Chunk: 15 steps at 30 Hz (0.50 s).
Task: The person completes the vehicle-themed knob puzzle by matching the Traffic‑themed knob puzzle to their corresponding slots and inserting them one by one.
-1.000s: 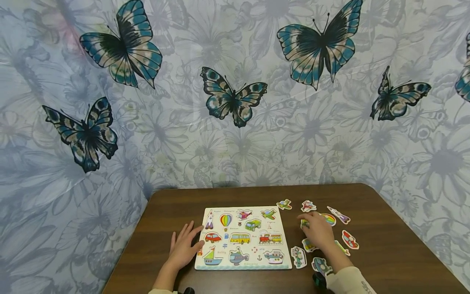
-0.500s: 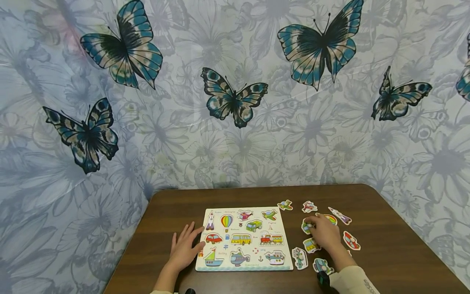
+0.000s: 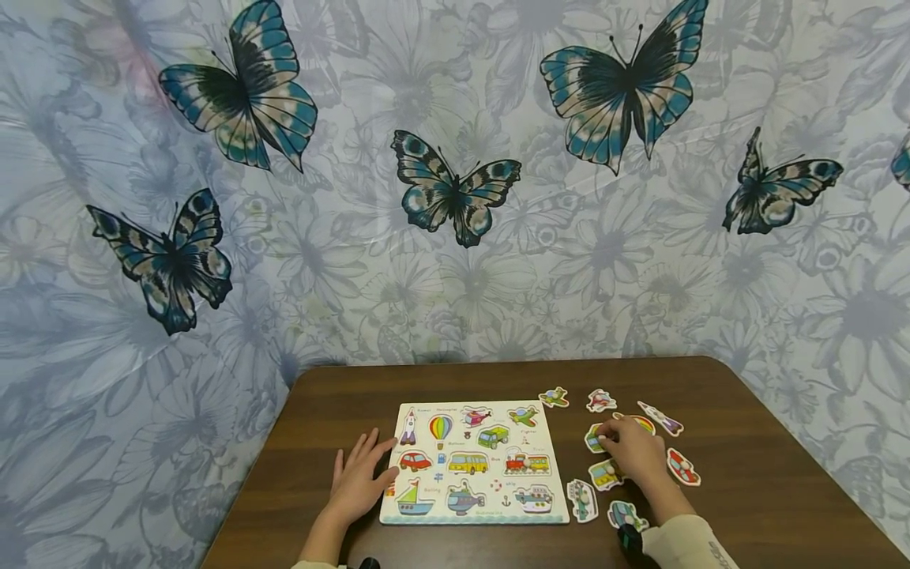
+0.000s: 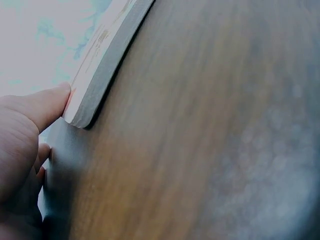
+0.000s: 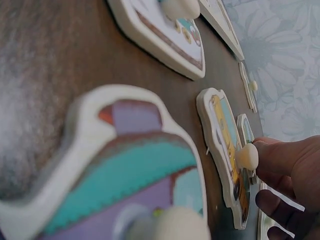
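A vehicle puzzle board (image 3: pixel 475 518) lies flat on the table. My left hand (image 3: pixel 359 478) rests at its left edge with fingers spread; in the left wrist view the thumb (image 4: pixel 52 102) presses on the board's corner. To the right of the board, my right hand (image 3: pixel 636 452) pinches at a green puzzle piece (image 3: pixel 592 440), whose right part is hidden under the fingertips. Just nearer lies a yellow puzzle piece (image 3: pixel 604 475). The right wrist view has the yellow piece's knob (image 5: pixel 247 156) in front of the fingers, with the green piece beyond it.
More knobbed pieces surround the right hand: an airplane (image 3: pixel 553 397), a helicopter (image 3: pixel 601 401), a rocket (image 3: pixel 661 419), a red car (image 3: pixel 684 467), a ship (image 3: pixel 581 500) and a teal-purple piece (image 3: pixel 626 515). A butterfly-patterned cloth (image 3: pixel 455 308) hangs behind the table (image 3: pixel 284 474).
My right hand has drawn back slightly to the right and nearer, uncovering more of the green and yellow pieces. The left hand stays at the board's edge.
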Available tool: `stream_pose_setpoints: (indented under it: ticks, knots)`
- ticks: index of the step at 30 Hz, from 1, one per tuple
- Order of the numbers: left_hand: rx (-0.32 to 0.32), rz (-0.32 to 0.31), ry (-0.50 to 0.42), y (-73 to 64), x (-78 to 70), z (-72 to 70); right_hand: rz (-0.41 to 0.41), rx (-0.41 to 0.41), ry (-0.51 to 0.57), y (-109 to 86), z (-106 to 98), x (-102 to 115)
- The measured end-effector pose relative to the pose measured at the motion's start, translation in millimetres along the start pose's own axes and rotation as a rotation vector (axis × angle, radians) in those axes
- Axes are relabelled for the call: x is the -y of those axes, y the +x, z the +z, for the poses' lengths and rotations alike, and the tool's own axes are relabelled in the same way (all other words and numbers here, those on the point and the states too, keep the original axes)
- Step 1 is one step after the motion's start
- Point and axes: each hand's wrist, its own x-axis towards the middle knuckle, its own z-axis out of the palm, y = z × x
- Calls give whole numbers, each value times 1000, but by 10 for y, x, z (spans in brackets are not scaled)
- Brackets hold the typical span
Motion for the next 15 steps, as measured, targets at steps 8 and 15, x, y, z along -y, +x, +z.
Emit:
stream_pose_setpoints:
  ticks: [8,15]
  knots:
    - [-1,3,-5,-11,6,11,-37,-75,-53,-14,30,23]
    - [-16,2,6,15,14,23,-59,-97,4,24,9,151]
